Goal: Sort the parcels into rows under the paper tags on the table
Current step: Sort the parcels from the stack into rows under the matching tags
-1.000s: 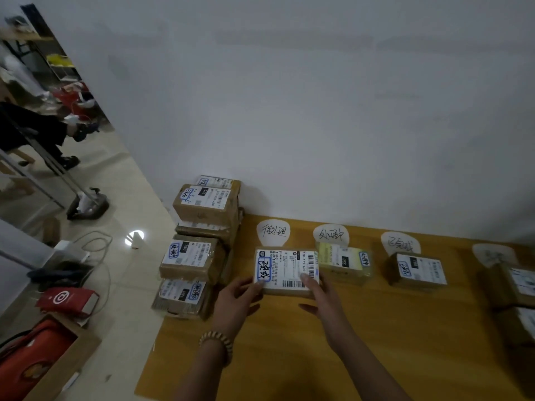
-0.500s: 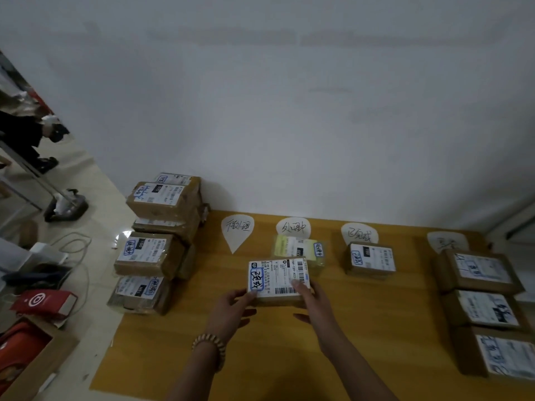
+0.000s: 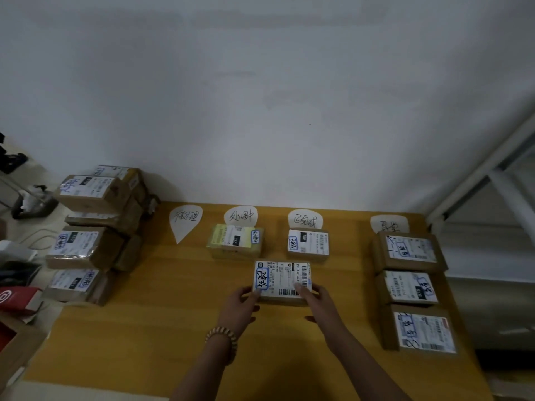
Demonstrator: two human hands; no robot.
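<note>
The parcel [image 3: 282, 280] we hold lies flat, long axis across us, just ahead of both hands, between the second and third rows. Our left hand [image 3: 241, 306] pinches its left edge, our right hand [image 3: 320, 305] its right. The third paper tag [image 3: 305, 219] and its parcel [image 3: 308, 244] sit ahead and slightly right on the table [image 3: 144, 328]; the right hand is nearer.

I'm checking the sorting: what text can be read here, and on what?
"处理中": second paper tag
"已完成": third paper tag; sticker on held parcel
"220": yellow-labelled parcel
Too blurred: first tag, fourth tag, fine print.
</note>
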